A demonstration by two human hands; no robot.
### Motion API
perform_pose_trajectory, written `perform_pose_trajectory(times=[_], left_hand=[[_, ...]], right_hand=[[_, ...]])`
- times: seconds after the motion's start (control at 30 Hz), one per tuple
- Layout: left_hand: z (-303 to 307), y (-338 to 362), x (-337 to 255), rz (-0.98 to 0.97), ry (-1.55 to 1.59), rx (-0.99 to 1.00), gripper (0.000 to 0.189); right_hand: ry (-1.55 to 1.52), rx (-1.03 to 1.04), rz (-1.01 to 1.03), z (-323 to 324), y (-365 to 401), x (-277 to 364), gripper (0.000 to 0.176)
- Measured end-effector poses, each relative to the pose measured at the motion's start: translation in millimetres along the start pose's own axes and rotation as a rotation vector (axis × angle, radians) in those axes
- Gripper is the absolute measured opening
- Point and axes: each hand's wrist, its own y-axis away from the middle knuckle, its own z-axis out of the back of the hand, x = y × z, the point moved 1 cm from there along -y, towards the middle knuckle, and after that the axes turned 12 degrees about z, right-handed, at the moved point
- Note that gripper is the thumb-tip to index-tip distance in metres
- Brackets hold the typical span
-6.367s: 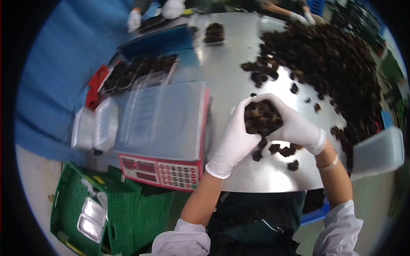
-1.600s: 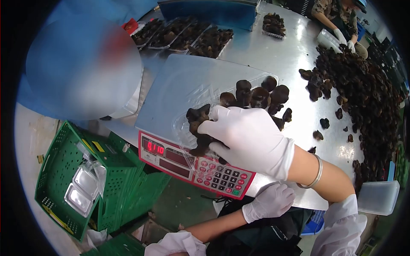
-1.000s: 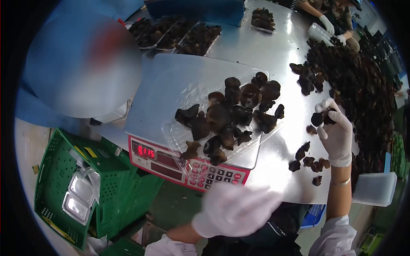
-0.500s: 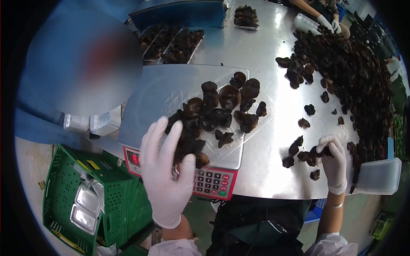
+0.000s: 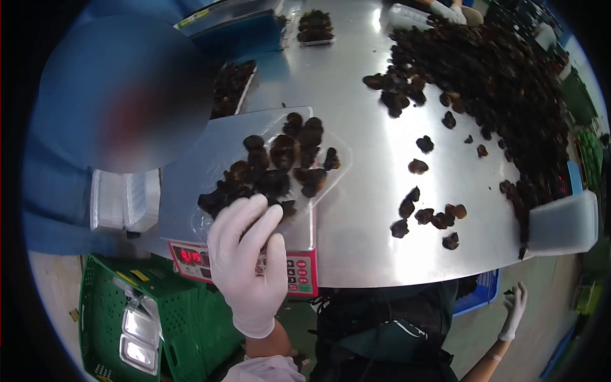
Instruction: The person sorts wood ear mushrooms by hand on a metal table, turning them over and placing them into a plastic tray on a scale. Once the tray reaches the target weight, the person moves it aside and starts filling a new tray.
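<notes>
My gloved left hand (image 5: pixel 249 264) hovers over the near side of a clear plastic tray (image 5: pixel 337 167), fingers slightly curved and thumb apart. Dark brown wood ear mushrooms (image 5: pixel 273 183) lie in this tray, which rests on the plate of a red-framed digital scale (image 5: pixel 307 274). Its red display (image 5: pixel 190 256) seems to read 0.115, and part of the keypad is behind my hand. Beyond the table's front edge, my gloved right hand (image 5: pixel 517 313) is out to the right, its fingers stretched and spread. A small dark piece (image 5: pixel 509 292) shows at its fingertips.
A large wood ear heap (image 5: pixel 484 83) covers the table's right side, with loose pieces (image 5: pixel 439 219) nearer me. A whitish tub (image 5: pixel 563 223) stands at the right edge. Green crates (image 5: pixel 121 299) and a blue basket (image 5: pixel 489 293) sit below. Another person's gloved hands (image 5: pixel 449 11) are at the back.
My right hand has left the loose mushrooms and swung right, past the table edge. My left hand has its fingers lower over the tray. The view has shifted right.
</notes>
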Motion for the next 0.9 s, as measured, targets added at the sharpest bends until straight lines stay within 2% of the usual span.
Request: perform_pose_trajectory(times=[0.03, 0.07, 0.1, 0.13, 0.17, 0.2, 0.27, 0.3, 0.33, 0.37, 0.47, 0.5, 0.57, 0.7, 0.73, 0.8, 0.83, 0.87, 0.9], left_hand=[[-3.0, -0.2, -9.7, -0.043, 0.062, -0.013, 0.033], [-6.2, 3.7, -19.5, -0.077, 0.128, 0.017, 0.033], [-11.6, 9.5, -29.0, -0.117, 0.155, 0.100, 0.035], [-19.9, 16.6, -39.7, -0.163, 0.193, 0.197, 0.037], [-33.3, 26.2, -51.8, -0.115, 0.246, 0.324, 0.041], [-51.4, 38.6, -56.2, -0.096, 0.299, 0.460, 0.045], [-83.7, 64.4, -62.9, 0.047, 0.284, 0.716, 0.056], [-100.6, 71.8, -64.8, 0.029, 0.297, 0.729, 0.056], [-115.1, 79.9, -63.6, 0.090, 0.233, 0.684, 0.063], [-125.5, 86.6, -60.2, 0.154, 0.160, 0.635, 0.071], [-142.7, 93.0, -55.6, 0.125, 0.052, 0.586, 0.080], [-143.6, 90.1, -57.5, 0.120, 0.044, 0.583, 0.080], [-147.0, 81.2, -61.5, 0.160, 0.043, 0.657, 0.083], [-176.7, 57.0, -74.8, 0.066, -0.072, 0.629, 0.085], [-187.4, 51.1, -77.0, -0.014, -0.088, 0.609, 0.082], [-198.4, 49.2, -76.8, -0.095, -0.105, 0.595, 0.080], [-201.9, 48.5, -75.1, -0.141, -0.107, 0.623, 0.073], [-204.4, 48.7, -73.9, -0.186, -0.110, 0.652, 0.066], [-205.5, 51.4, -73.2, -0.189, -0.112, 0.656, 0.066]], right_hand=[[0.573, -0.091, 0.008, 24.6, -0.5, -62.2, 0.043], [1.154, -0.176, 0.000, 27.1, 11.2, -68.9, 0.051], [1.019, -0.112, 0.084, 40.8, 11.8, -68.5, 0.060], [0.842, -0.123, 0.151, 18.0, 12.1, -32.9, 0.060], [0.668, -0.142, 0.216, -15.0, 11.1, 9.4, 0.059], [0.371, -0.157, 0.176, -55.7, 15.3, 56.0, 0.055], [0.292, -0.012, 0.358, -115.8, 12.2, 101.3, 0.046], [0.302, 0.091, 0.346, -141.1, 12.5, 120.0, 0.051], [0.308, 0.205, 0.333, -162.5, 12.7, 133.8, 0.056], [0.369, 0.251, 0.475, -182.5, 10.6, 132.7, 0.064], [0.640, 0.470, 0.847, -235.5, -1.9, 138.9, 0.092], [0.629, 0.468, 0.847, -246.9, -4.3, 145.8, 0.092], [0.689, 0.591, 0.877, -265.1, -7.5, 159.0, 0.097], [0.625, 0.675, 0.912, -287.1, -21.0, 160.4, 0.101], [0.620, 0.672, 0.908, -289.5, -22.1, 160.4, 0.101], [0.627, 0.715, 0.972, -290.9, -22.9, 159.0, 0.093], [0.598, 0.722, 0.983, -288.6, -23.3, 159.4, 0.076], [0.596, 0.720, 0.976, -286.9, -23.5, 154.0, 0.076], [0.570, 0.712, 1.006, -285.7, -23.3, 146.0, 0.069]])
